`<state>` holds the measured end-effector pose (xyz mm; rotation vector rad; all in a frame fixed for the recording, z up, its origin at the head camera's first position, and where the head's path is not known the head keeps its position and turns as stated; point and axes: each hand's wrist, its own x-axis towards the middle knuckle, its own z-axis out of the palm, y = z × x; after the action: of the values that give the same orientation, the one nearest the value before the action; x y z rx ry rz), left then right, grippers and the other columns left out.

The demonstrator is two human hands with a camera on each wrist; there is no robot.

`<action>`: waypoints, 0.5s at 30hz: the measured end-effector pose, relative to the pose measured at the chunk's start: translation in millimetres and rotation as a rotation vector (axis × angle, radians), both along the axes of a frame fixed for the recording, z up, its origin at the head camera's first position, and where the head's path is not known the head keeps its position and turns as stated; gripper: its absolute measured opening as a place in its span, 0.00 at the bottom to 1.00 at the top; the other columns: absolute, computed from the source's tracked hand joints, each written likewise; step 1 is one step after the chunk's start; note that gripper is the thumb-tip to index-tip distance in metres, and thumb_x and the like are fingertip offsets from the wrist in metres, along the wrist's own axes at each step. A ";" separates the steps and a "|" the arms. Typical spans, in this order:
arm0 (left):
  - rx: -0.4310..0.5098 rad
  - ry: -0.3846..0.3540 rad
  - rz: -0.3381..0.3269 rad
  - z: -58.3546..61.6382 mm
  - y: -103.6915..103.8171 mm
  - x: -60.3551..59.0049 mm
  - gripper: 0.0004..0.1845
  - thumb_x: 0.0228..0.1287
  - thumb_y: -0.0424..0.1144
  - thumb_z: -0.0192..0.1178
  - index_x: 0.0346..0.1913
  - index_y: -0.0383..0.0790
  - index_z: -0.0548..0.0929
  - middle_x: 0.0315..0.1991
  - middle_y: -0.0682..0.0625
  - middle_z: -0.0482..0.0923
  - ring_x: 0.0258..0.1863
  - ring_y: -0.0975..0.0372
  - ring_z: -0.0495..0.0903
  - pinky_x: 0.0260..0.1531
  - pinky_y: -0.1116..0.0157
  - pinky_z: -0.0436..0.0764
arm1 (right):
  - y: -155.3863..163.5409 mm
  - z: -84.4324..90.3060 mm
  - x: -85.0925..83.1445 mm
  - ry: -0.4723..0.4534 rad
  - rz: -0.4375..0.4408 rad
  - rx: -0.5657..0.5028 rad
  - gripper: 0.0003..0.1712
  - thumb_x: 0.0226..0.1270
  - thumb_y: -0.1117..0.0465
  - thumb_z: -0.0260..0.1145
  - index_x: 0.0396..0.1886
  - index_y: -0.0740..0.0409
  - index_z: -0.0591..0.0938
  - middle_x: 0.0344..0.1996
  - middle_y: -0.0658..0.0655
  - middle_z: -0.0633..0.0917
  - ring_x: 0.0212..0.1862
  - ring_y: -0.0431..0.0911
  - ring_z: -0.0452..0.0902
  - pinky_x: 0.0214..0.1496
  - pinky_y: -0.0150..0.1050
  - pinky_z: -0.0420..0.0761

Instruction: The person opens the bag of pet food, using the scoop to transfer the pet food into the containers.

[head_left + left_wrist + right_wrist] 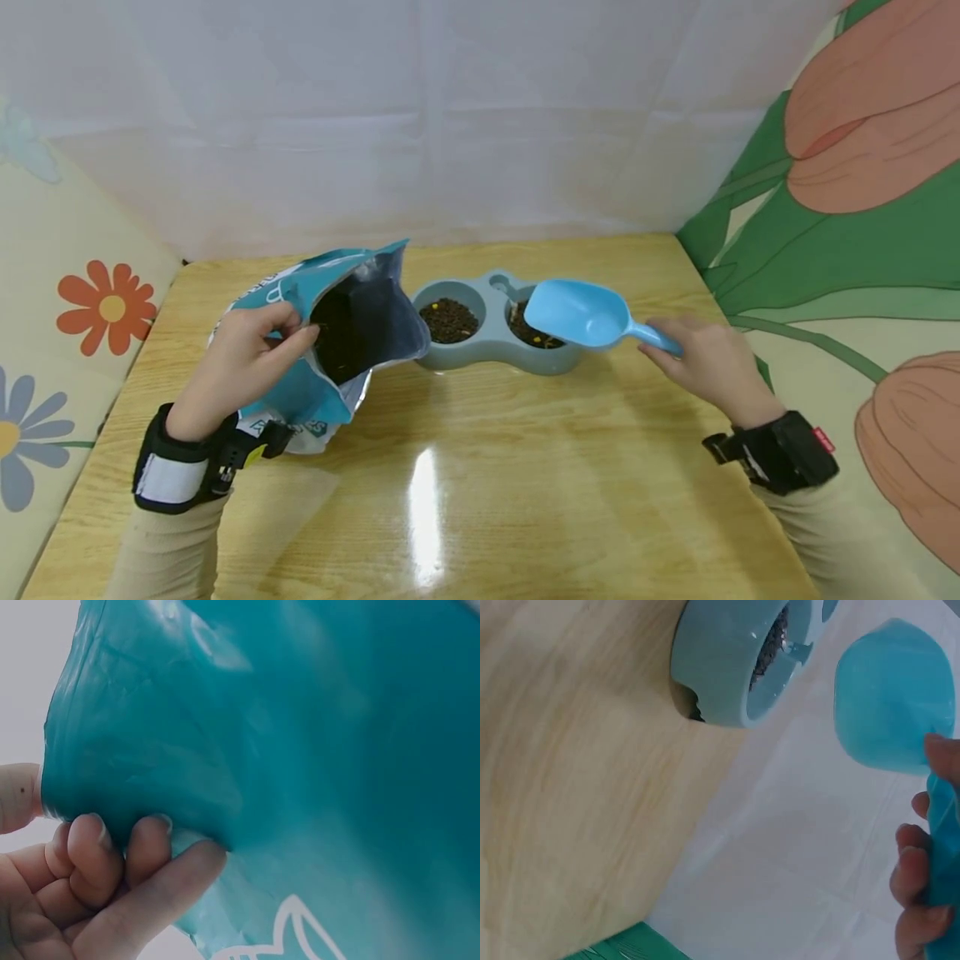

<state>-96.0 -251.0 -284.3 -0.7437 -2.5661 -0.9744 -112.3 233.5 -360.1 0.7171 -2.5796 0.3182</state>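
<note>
My left hand (pixel 258 346) pinches the rim of a teal foil bag (pixel 288 392), which leans open toward the right with dark granules (pixel 337 337) inside. In the left wrist view, curled fingers (pixel 161 885) grip the bag's edge. My right hand (pixel 708 362) holds a light blue scoop (pixel 585 312) by its handle; its bowl looks empty and hangs over the right side of a grey-blue double pet bowl (pixel 480 354). Brown kibble with yellow bits (pixel 450 321) lies in the left bowl; kibble in the right one is partly hidden by the scoop.
A wooden table (pixel 510 483) carries everything. White cloth (pixel 420 133) hangs behind it. Flower-printed panels (pixel 847 250) stand along both sides, close to the table's left and right edges.
</note>
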 end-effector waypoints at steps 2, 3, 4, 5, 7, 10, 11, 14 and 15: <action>0.001 0.001 0.001 -0.5 -0.3 0.1 0.13 0.50 0.23 0.61 0.19 0.40 0.69 0.14 0.58 0.57 0.12 0.67 0.58 0.13 0.69 0.58 | -0.5 -6.7 4.6 -0.029 -0.024 -0.032 0.18 0.51 0.56 0.70 0.39 0.63 0.82 0.23 0.59 0.81 0.16 0.44 0.69 0.15 0.37 0.64; 0.000 0.002 0.001 -0.7 -0.5 0.0 0.13 0.50 0.23 0.61 0.19 0.40 0.69 0.14 0.58 0.57 0.12 0.67 0.58 0.13 0.70 0.58 | -1.2 -9.6 7.2 -0.047 -0.039 -0.049 0.18 0.46 0.62 0.72 0.39 0.64 0.82 0.24 0.59 0.82 0.18 0.45 0.71 0.17 0.39 0.66; 0.001 0.004 0.001 -1.1 -0.7 0.1 0.13 0.50 0.23 0.61 0.19 0.40 0.69 0.13 0.58 0.57 0.12 0.67 0.58 0.13 0.70 0.58 | -2.2 -12.6 9.7 -0.061 -0.056 -0.068 0.18 0.44 0.63 0.72 0.38 0.65 0.82 0.25 0.60 0.82 0.19 0.47 0.73 0.18 0.41 0.68; 0.002 0.005 0.000 -1.1 -0.8 0.1 0.13 0.50 0.23 0.61 0.19 0.40 0.69 0.13 0.58 0.57 0.12 0.67 0.58 0.13 0.70 0.58 | -2.9 -15.7 12.2 -0.072 -0.071 -0.085 0.18 0.44 0.64 0.73 0.38 0.66 0.82 0.25 0.61 0.82 0.20 0.48 0.74 0.19 0.42 0.70; 0.003 0.008 0.000 -1.2 -1.1 0.3 0.13 0.49 0.23 0.61 0.19 0.40 0.69 0.13 0.58 0.56 0.12 0.67 0.58 0.13 0.70 0.57 | -4.2 -21.5 17.0 -0.103 -0.104 -0.122 0.18 0.45 0.65 0.72 0.38 0.67 0.82 0.25 0.62 0.82 0.22 0.50 0.76 0.22 0.45 0.72; 0.007 0.007 -0.001 -1.2 -1.2 0.6 0.13 0.49 0.23 0.61 0.19 0.40 0.70 0.13 0.58 0.57 0.12 0.66 0.58 0.13 0.70 0.57 | -4.4 -29.6 25.0 -0.130 -0.165 -0.171 0.17 0.47 0.65 0.71 0.38 0.69 0.81 0.24 0.62 0.81 0.22 0.51 0.75 0.23 0.45 0.71; 0.008 0.006 -0.001 -1.1 -1.2 0.6 0.13 0.49 0.23 0.61 0.19 0.40 0.70 0.13 0.58 0.57 0.12 0.66 0.58 0.13 0.70 0.57 | -4.3 -32.2 27.7 -0.140 -0.187 -0.187 0.17 0.47 0.65 0.71 0.38 0.69 0.80 0.24 0.62 0.81 0.22 0.50 0.74 0.23 0.45 0.70; 0.010 0.005 -0.004 -1.0 -0.8 0.5 0.13 0.49 0.23 0.61 0.19 0.40 0.70 0.13 0.58 0.57 0.12 0.66 0.58 0.13 0.70 0.57 | -3.1 -40.4 36.0 -0.162 -0.254 -0.233 0.17 0.49 0.66 0.70 0.39 0.70 0.80 0.21 0.61 0.79 0.19 0.48 0.70 0.21 0.41 0.67; 0.011 0.005 -0.005 -1.1 -0.7 0.4 0.13 0.49 0.23 0.61 0.19 0.40 0.70 0.13 0.58 0.57 0.12 0.67 0.58 0.13 0.70 0.57 | -2.6 -43.1 38.7 -0.171 -0.271 -0.251 0.16 0.49 0.66 0.69 0.39 0.70 0.79 0.20 0.60 0.78 0.18 0.47 0.69 0.20 0.39 0.66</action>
<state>-95.6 -251.7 -285.4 -0.7490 -2.5542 -0.9858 -73.6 230.9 -403.2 0.2567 -2.6865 0.6242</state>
